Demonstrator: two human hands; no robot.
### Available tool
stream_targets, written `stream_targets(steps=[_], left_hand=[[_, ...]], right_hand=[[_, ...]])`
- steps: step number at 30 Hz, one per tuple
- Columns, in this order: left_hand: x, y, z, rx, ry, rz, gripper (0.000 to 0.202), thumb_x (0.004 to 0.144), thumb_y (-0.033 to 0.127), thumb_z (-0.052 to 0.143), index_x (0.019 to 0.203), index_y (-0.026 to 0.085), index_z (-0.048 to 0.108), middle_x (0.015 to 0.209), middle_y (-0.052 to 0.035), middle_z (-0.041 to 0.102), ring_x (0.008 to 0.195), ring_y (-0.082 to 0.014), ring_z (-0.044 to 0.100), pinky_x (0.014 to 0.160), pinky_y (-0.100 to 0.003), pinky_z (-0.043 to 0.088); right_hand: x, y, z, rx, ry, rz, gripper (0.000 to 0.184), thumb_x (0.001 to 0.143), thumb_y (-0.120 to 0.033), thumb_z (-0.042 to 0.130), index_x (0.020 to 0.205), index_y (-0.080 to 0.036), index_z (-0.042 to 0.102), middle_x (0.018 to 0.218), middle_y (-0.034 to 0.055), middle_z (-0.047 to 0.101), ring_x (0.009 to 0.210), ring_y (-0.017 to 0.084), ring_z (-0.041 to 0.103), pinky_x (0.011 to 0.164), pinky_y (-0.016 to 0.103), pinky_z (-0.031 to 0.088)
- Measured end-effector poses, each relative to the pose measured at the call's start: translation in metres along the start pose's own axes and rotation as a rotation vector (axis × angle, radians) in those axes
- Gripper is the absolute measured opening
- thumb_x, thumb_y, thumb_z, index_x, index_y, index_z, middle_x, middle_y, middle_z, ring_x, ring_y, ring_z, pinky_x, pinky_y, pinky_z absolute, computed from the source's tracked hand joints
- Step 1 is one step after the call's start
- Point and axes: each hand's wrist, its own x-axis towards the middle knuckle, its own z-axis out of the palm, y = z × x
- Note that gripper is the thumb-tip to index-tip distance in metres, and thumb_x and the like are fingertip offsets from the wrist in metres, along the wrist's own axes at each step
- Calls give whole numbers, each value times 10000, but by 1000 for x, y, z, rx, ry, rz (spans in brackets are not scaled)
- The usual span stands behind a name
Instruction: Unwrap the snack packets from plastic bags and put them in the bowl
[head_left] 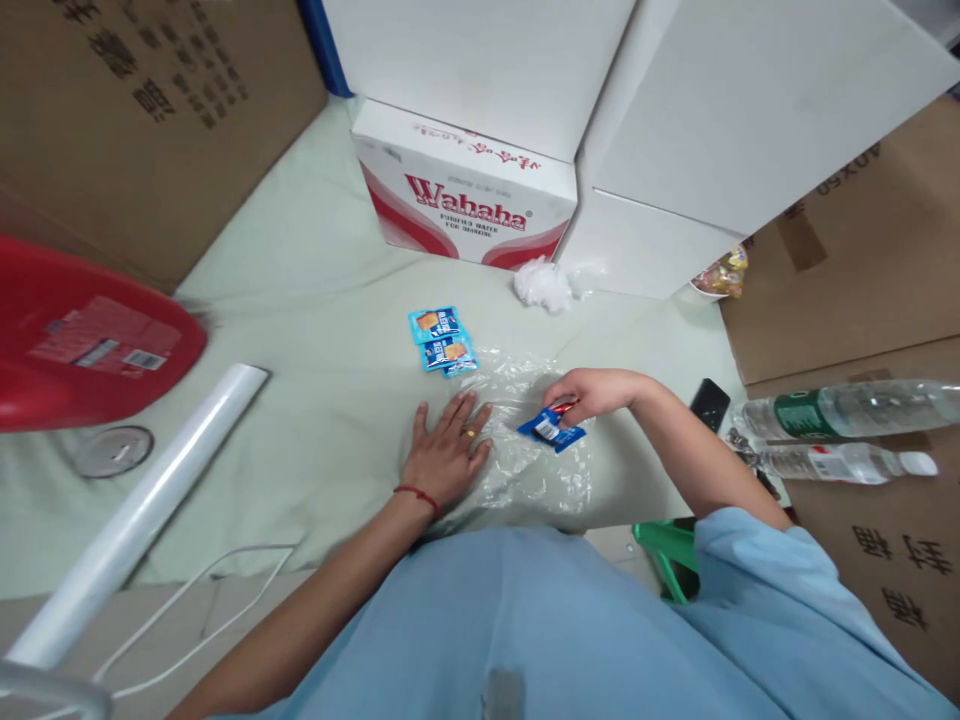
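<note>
My left hand (448,450) lies flat with fingers spread on a crinkled clear plastic sheet (532,470) spread over the pale green table cover. My right hand (592,392) pinches a small blue snack packet (552,430) just above the sheet's middle. Two more blue snack packets (442,340) lie side by side on the cover beyond the sheet, apart from both hands.
A white and red Wahaha box (465,195) and plain white boxes (720,120) stand at the back. A red plastic thing (82,340), a white roll (142,510) and a white cable (195,600) lie left. Water bottles (840,435), a black phone (709,403) and cardboard boxes (862,250) sit right.
</note>
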Motion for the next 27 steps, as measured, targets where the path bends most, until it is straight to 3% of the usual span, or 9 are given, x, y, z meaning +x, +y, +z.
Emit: stream_targets(steps=[3, 6, 9, 12, 16, 19, 22, 24, 27], left_hand=[[-1, 0, 2, 27, 22, 2, 584, 1081, 451, 363, 1641, 290, 376, 1745, -81, 269, 1611, -271, 309, 1310, -657, -27], [-2, -1, 3, 32, 34, 5, 580, 1083, 454, 358, 1642, 298, 376, 1739, -84, 291, 1609, -268, 315, 1314, -648, -14], [-2, -1, 4, 21, 44, 3, 582, 1081, 455, 368, 1642, 299, 377, 1734, -86, 306, 1604, -276, 327, 1314, -650, -7], [-2, -1, 5, 7, 53, -6, 588, 1078, 458, 373, 1645, 302, 368, 1735, -86, 302, 1604, -285, 327, 1312, -659, -12], [-1, -1, 4, -4, 38, -9, 573, 1077, 453, 372, 1632, 313, 398, 1740, -74, 297, 1602, -297, 331, 1310, -673, -8], [-1, -1, 3, 4, 37, 2, 565, 1080, 456, 367, 1617, 291, 430, 1737, -79, 301, 1602, -286, 331, 1311, -668, -8], [-1, -2, 4, 6, 58, 5, 560, 1081, 456, 373, 1608, 282, 445, 1731, -88, 313, 1598, -278, 339, 1313, -658, -9], [-2, -2, 5, -2, 72, 7, 557, 1079, 455, 383, 1606, 287, 448, 1729, -89, 319, 1597, -278, 342, 1314, -654, -7], [-2, -3, 6, -19, 78, 12, 558, 1077, 452, 392, 1610, 293, 441, 1727, -88, 327, 1598, -278, 340, 1316, -649, -3]], right_hand=[[41, -8, 14, -163, -28, 67, 222, 765, -179, 750, 984, -148, 746, 838, -12, 706, 772, 146, 597, 719, 226, 437], [61, -11, 20, -315, 177, 108, 299, 794, -127, 731, 1091, -162, 743, 943, 16, 750, 840, 163, 633, 749, 226, 425], [53, -6, 23, -373, 363, 61, 330, 847, -91, 655, 1157, -174, 734, 1034, 53, 764, 911, 181, 658, 808, 244, 431], [30, 5, 30, -371, 626, 68, 305, 858, -54, 581, 1091, -170, 741, 1130, 98, 734, 1005, 207, 659, 885, 281, 445], [-1, 16, 58, -109, 991, -3, 200, 946, -214, 586, 1128, -197, 669, 1192, 84, 699, 919, 178, 644, 851, 289, 476], [-6, 15, 90, 157, 962, -83, 256, 1013, -410, 558, 1191, -227, 581, 1141, 38, 715, 741, 138, 591, 741, 274, 475], [5, 12, 119, 206, 900, -53, 279, 1016, -468, 554, 1152, -228, 591, 883, -20, 681, 709, 146, 572, 705, 267, 445], [14, 11, 132, 251, 960, 11, 280, 1006, -486, 562, 1079, -223, 623, 794, -32, 642, 718, 155, 575, 714, 270, 442], [24, 10, 143, 391, 1143, 60, 287, 977, -495, 588, 1021, -220, 660, 894, 1, 681, 812, 172, 611, 791, 286, 481]])
